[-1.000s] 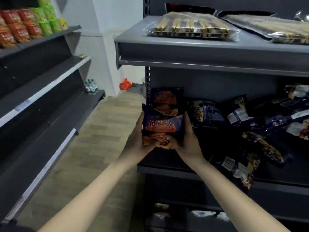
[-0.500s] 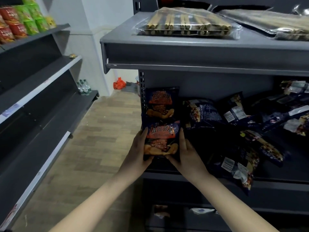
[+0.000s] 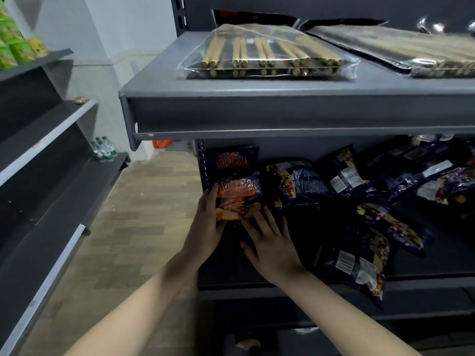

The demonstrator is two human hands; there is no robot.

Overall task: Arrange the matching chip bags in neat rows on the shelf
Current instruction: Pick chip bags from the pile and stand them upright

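Front bag: a dark blue foil chip bag with an orange-red label (image 3: 237, 195) stands upright at the 9 o'clock end of the dark grey metal middle shelf (image 3: 416, 286), just inside the perforated upright post (image 3: 203, 163).
Rear bag: a matching dark blue chip bag (image 3: 235, 158) stands directly behind it at 12 o'clock, label facing out. Its lower half is hidden by the front one.
Left hand: the left hand (image 3: 207, 227) lies against the front bag's 9 o'clock edge, fingers straight and together, pressing rather than clasping.
Right hand: the right hand (image 3: 273, 244) is flat and palm down, fingers spread apart. Its fingertips touch the front bag's 5 o'clock corner and it holds nothing.
Loose pile: a jumble of dark blue snack bags (image 3: 359, 181) lies tilted and overlapping from the front bag's 3 o'clock side to the right edge. One barcoded bag (image 3: 359, 268) hangs over the shelf's front lip.
Top shelf: a grey metal upper shelf (image 3: 282, 111) at 12 o'clock carries a clear plastic packet of tan biscuit sticks (image 3: 267, 56) lying flat, with a second such packet (image 3: 411, 51) at its 3 o'clock.
Side rack: dark tiered shelving (image 3: 43, 140) stands at 9 o'clock, with green snack bags (image 3: 12, 47) on its top tier.
Floor: pale wood-pattern flooring (image 3: 144, 214) runs between the racks, with small water bottles (image 3: 102, 149) near the wall.
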